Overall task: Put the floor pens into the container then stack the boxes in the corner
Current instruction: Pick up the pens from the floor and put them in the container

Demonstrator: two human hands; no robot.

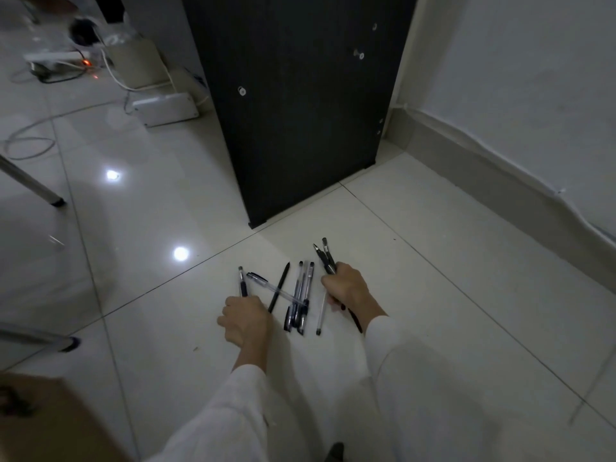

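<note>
Several dark and clear pens [300,296] lie scattered on the white tiled floor in front of me. My right hand [348,288] is closed around a few black pens [325,256] whose tips stick out above the fist. My left hand [245,320] rests on the floor, fingers curled on the lower end of one dark pen [241,281]. A clear pen [321,315] lies just left of my right hand. A brown cardboard box [43,421] shows at the bottom left corner. No pen container is in view.
A tall black cabinet panel [300,105] stands just beyond the pens, near the wall corner and grey skirting [500,181]. Power strips, a white adapter box [165,110] and cables lie at the back left. Metal chair legs [33,185] stand at the left.
</note>
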